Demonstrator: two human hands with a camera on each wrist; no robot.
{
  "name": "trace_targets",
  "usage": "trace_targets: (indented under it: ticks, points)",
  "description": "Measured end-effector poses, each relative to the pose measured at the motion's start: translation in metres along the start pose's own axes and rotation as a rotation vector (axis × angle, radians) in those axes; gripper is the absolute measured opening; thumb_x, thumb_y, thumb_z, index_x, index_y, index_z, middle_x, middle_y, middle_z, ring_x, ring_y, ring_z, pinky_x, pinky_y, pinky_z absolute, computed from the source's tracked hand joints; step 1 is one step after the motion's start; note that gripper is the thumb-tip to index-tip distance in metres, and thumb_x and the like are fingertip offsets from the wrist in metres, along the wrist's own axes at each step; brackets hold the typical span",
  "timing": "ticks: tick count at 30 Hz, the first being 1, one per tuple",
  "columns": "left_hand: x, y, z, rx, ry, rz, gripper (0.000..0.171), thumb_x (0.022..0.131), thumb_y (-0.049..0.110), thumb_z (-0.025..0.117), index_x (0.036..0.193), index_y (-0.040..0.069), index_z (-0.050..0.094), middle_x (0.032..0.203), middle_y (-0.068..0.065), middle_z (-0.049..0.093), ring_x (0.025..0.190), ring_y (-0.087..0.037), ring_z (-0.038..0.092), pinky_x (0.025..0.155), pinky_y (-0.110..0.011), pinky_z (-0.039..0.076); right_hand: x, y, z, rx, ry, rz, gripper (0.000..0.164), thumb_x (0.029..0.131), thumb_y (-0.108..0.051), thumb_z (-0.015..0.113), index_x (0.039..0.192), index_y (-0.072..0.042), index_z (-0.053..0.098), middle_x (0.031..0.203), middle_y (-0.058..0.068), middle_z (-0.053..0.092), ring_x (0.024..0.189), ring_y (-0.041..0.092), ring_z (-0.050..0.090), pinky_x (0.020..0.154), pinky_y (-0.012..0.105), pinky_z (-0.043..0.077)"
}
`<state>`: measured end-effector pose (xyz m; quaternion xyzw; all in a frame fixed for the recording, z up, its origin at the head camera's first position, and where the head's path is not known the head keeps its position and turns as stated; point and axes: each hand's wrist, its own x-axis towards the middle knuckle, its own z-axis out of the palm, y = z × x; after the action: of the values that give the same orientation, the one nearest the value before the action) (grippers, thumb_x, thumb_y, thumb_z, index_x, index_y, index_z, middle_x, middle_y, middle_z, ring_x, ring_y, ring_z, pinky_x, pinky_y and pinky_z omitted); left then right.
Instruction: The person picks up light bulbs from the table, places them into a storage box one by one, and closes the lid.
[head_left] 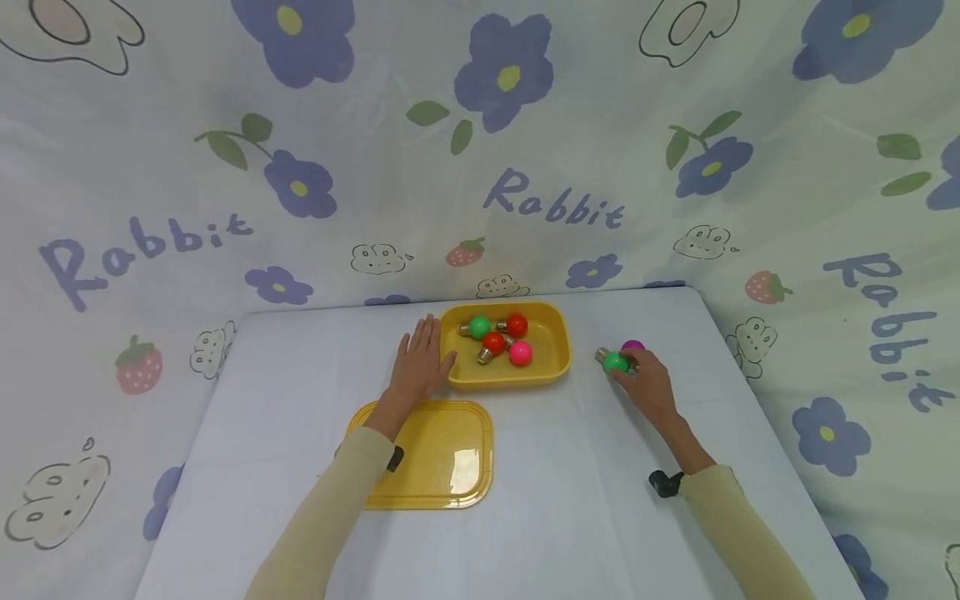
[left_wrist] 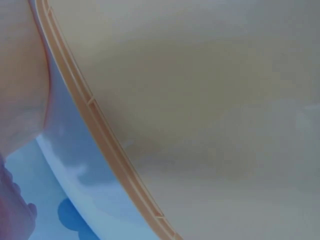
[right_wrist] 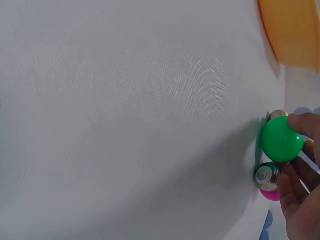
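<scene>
My left hand (head_left: pixel 420 362) lies with straight fingers along the left side of a yellow plastic box (head_left: pixel 558 367), its thumb at the rim. Inside the box are two red bulbs, a green bulb (head_left: pixel 480 327) and a pink bulb (head_left: pixel 521 353), all with metal screw bases. To the right of the box, my right hand (head_left: pixel 649 385) pinches another green light bulb (right_wrist: pixel 281 140) low over the white table. Right beside it is a magenta bulb (head_left: pixel 633 344), partly hidden by the fingers; its metal base (right_wrist: pixel 266 176) shows under the green one in the right wrist view.
A flat yellow lid (head_left: pixel 442 467) lies in front of the box, partly under my left forearm. The white-covered table (head_left: pixel 570 500) meets a printed cloth backdrop (head_left: pixel 420 200) at the back and sides.
</scene>
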<state>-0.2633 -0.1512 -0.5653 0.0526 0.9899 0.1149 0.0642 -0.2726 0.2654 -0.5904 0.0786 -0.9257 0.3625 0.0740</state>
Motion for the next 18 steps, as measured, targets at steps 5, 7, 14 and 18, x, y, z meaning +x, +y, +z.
trace_targets:
  ticks: [5, 7, 14, 18]
  points:
    - [0.0003, -0.0011, 0.0022, 0.007, 0.005, 0.001, 0.078, 0.106, 0.048, 0.034, 0.159, 0.0, 0.001, 0.166, -0.016, -0.002, 0.152, -0.03, -0.001, 0.12, -0.05, 0.003, -0.0002, -0.0013, 0.0011, -0.007, -0.027, 0.044, 0.041, 0.087, -0.003, 0.076, 0.123, 0.009, 0.06, 0.116, 0.027, 0.061, 0.106, 0.039, 0.059, 0.091, 0.052, 0.052]
    - [0.0005, -0.0014, 0.0029, 0.008, 0.005, 0.001, 0.078, 0.106, 0.048, 0.034, 0.159, 0.0, 0.001, 0.166, -0.016, -0.003, 0.152, -0.03, -0.002, 0.12, -0.05, 0.002, -0.0005, -0.0031, 0.0007, -0.01, -0.032, 0.045, 0.042, 0.087, -0.003, 0.076, 0.124, 0.009, 0.06, 0.116, 0.027, 0.061, 0.107, 0.039, 0.059, 0.091, 0.053, 0.051]
    - [-0.0001, -0.001, 0.0017, 0.023, 0.0, 0.002, 0.079, 0.106, 0.048, 0.033, 0.159, 0.0, 0.001, 0.166, -0.017, -0.002, 0.152, -0.03, -0.001, 0.12, -0.05, 0.003, -0.0004, -0.0042, 0.0027, -0.026, -0.053, 0.061, 0.045, 0.088, -0.006, 0.076, 0.127, 0.008, 0.059, 0.12, 0.027, 0.061, 0.11, 0.04, 0.058, 0.095, 0.053, 0.049]
    - [0.0001, -0.0002, 0.002, 0.027, -0.004, 0.004, 0.078, 0.106, 0.048, 0.033, 0.159, 0.0, 0.001, 0.166, -0.016, -0.002, 0.152, -0.03, -0.001, 0.12, -0.05, 0.003, -0.0004, -0.0024, 0.0041, -0.039, -0.054, 0.066, 0.045, 0.088, -0.007, 0.076, 0.128, 0.007, 0.059, 0.121, 0.027, 0.061, 0.112, 0.04, 0.058, 0.095, 0.053, 0.049]
